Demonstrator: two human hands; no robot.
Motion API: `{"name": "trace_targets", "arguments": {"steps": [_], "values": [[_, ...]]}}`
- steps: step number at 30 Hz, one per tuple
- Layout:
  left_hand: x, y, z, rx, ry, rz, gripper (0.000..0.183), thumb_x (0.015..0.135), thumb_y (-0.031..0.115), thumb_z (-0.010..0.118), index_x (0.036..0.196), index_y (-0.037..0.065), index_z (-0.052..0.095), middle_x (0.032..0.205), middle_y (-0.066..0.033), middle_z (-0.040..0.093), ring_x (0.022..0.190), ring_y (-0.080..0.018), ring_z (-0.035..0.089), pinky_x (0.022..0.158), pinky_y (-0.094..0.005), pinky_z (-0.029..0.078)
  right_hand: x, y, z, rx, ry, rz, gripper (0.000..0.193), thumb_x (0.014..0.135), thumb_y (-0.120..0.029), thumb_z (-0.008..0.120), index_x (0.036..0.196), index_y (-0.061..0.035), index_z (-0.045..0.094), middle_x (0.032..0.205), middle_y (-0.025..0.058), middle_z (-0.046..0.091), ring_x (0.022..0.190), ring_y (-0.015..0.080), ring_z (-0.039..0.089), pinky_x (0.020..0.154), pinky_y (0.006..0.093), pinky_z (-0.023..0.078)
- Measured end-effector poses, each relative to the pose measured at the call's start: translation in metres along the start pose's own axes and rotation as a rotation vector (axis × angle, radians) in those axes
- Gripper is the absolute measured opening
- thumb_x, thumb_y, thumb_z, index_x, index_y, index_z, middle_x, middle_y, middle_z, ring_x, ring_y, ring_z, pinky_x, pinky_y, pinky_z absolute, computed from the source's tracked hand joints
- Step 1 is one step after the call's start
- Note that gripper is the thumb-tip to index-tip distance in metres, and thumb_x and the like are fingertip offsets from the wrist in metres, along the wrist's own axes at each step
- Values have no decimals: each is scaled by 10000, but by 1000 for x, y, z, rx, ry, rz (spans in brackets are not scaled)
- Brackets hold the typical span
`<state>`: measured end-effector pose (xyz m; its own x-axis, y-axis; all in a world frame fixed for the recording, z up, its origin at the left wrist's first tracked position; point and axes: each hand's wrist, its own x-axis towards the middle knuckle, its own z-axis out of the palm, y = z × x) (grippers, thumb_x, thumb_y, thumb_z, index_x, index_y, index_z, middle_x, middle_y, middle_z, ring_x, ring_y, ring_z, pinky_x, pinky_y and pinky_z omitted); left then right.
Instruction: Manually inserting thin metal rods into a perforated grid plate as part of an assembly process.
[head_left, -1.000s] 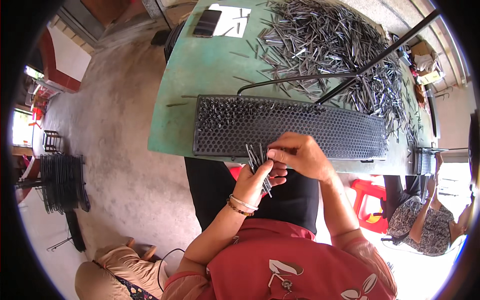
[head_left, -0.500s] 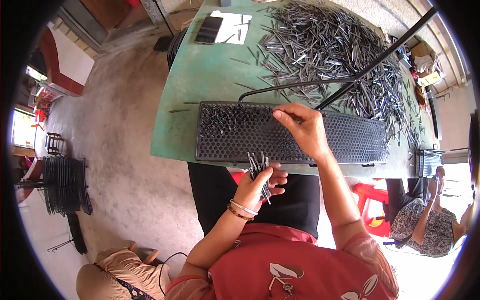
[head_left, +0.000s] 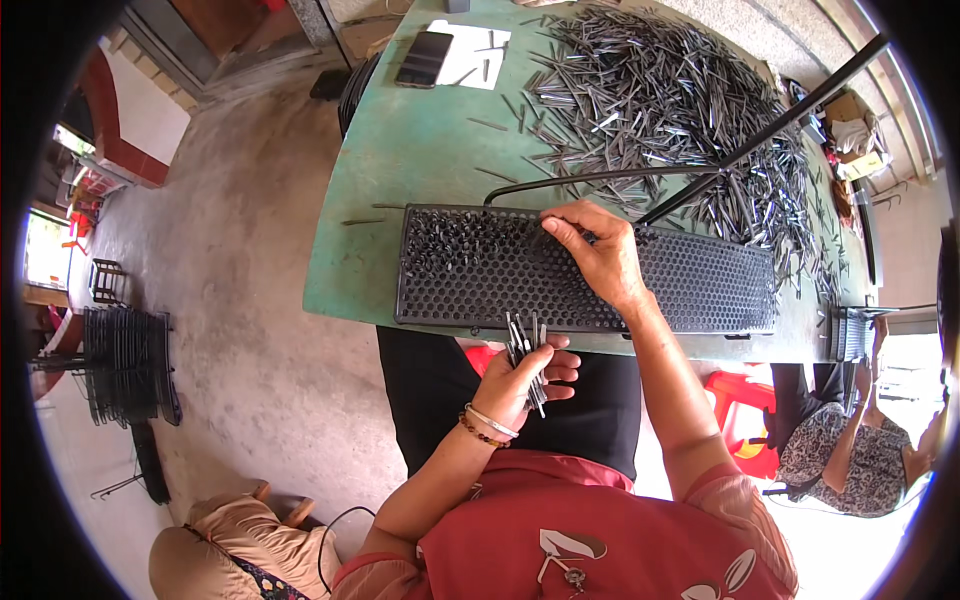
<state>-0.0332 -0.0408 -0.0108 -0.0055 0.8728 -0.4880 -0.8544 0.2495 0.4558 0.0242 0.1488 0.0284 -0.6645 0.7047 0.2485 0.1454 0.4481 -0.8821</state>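
Note:
My left hand [head_left: 508, 385] is closed around a bundle of thin dark metal strips [head_left: 526, 350], just off the table's near edge. Their ends stick out above the thumb and below the palm. Over the middle of a long black perforated tray [head_left: 500, 290] is my right hand [head_left: 605, 258], thumb and forefinger pinched together near the holes. Anything between those fingertips is too small to make out. Short strips [head_left: 440, 242] stand in many holes at the tray's left end. Beyond the tray lies a large loose pile of the same strips [head_left: 660, 100].
A black metal rod frame [head_left: 800, 112] slants over the pile from the right. On the green table [head_left: 400, 150] lie a phone [head_left: 424, 60] and white paper [head_left: 478, 45]. Other people sit at right [head_left: 850, 455] and lower left [head_left: 230, 540]. A red stool [head_left: 738, 410] stands nearby.
My right hand has shifted slightly left along the tray, still pinched. The left hand keeps the bundle, which stands a little more upright. The whole view has moved slightly.

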Motion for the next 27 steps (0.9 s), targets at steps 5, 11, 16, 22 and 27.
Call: {"name": "trace_targets", "arguments": {"steps": [5,11,16,22,27], "values": [[0,-1,2,-12,10,11,232,949,167,514,1107,8,570,967,-130,657,789,-173,665,650,-316,585,3,10,-2,-118,-46,-140,147,828,-112,677,934,-10,683,868,96,671,822,210,623,748,299,474],[-1,-1,1,45,3,-9,288,955,186,507,1177,7,546,985,-122,655,849,-185,657,704,-339,577,-3,15,6,-309,5,-243,162,802,-113,688,947,-43,695,898,86,630,821,248,585,757,334,461],[0,-2,-1,39,-8,-2,289,953,184,509,1174,1,548,985,-130,655,851,-192,657,703,-345,578,-7,13,9,-388,11,-318,164,793,-109,691,949,-60,700,948,63,603,789,224,543,735,343,443],[-1,-2,4,7,13,-6,263,941,142,514,1143,-20,558,966,-133,659,794,-176,669,662,-330,592,-11,12,11,-445,64,-321,167,787,-117,693,950,-80,703,973,52,601,789,214,530,730,333,431],[0,-3,3,6,10,-1,264,939,141,515,1144,-21,556,968,-134,658,806,-181,668,665,-331,592,-12,9,12,-497,68,-317,192,791,-123,687,979,-85,696,992,55,601,818,222,532,755,344,424]]}}
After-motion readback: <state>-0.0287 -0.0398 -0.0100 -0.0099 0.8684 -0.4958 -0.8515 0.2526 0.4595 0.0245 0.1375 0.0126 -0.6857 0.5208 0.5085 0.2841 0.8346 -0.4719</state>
